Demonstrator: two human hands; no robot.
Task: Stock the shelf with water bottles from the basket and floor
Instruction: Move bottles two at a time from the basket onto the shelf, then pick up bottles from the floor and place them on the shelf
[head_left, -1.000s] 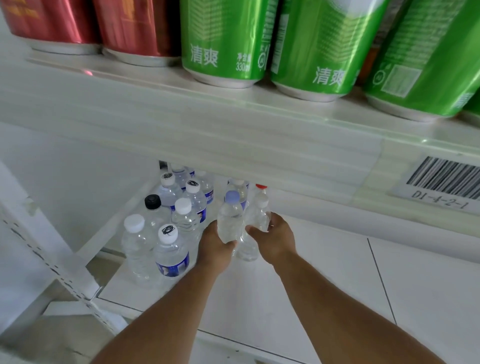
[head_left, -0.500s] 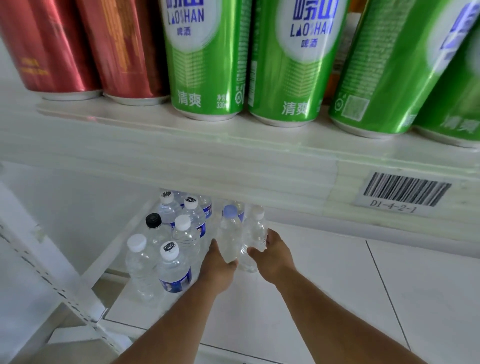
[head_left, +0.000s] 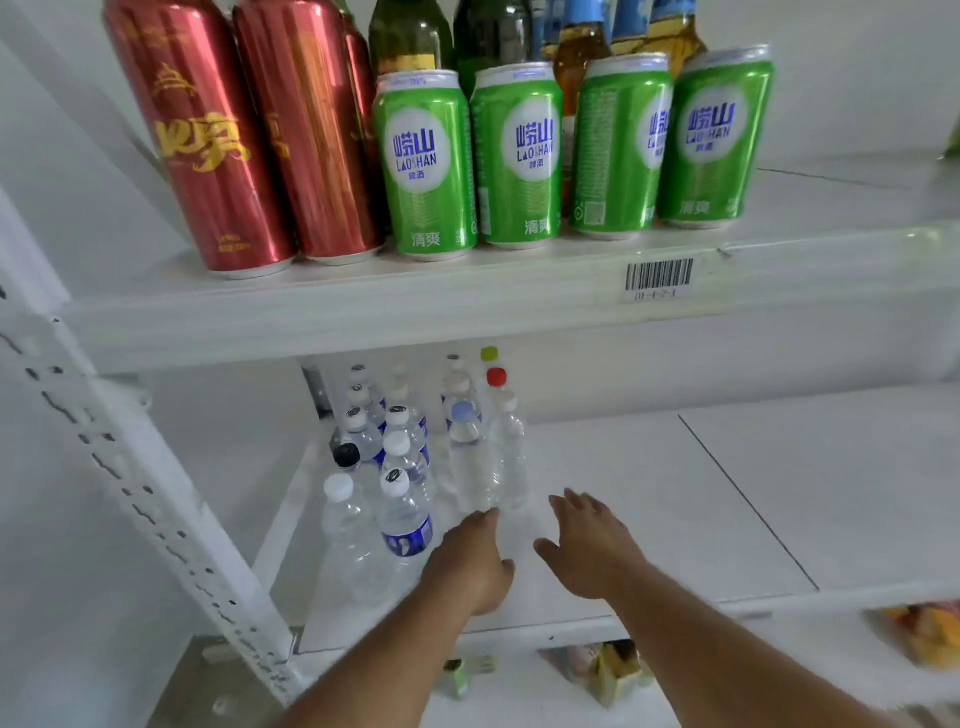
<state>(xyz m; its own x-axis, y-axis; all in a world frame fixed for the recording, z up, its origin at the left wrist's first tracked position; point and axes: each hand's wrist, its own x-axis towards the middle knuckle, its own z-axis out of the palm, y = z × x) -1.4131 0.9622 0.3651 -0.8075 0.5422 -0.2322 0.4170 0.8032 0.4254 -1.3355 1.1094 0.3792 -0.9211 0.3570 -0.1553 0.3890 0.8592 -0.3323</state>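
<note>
Several clear water bottles stand in rows on the left part of the white lower shelf (head_left: 649, 519). The two nearest the middle are a blue-capped bottle (head_left: 470, 457) and a white-capped bottle (head_left: 511, 452), upright and side by side. My left hand (head_left: 470, 564) hovers just in front of the blue-capped bottle, fingers loosely spread, holding nothing. My right hand (head_left: 589, 548) is open a little to the right, apart from the bottles. A blue-labelled bottle (head_left: 405, 525) stands at the front left. No basket is in view.
The shelf above (head_left: 363, 306) carries red cans (head_left: 208, 150), green cans (head_left: 426, 166) and glass bottles behind them, overhanging the water bottles. A perforated white upright (head_left: 156, 519) bounds the left side. Packaged goods (head_left: 613, 670) lie on the level below.
Both hands have let go of the two middle bottles and drawn back toward me. The bottles stay upright on the shelf. The view has pulled back and tilted up.
</note>
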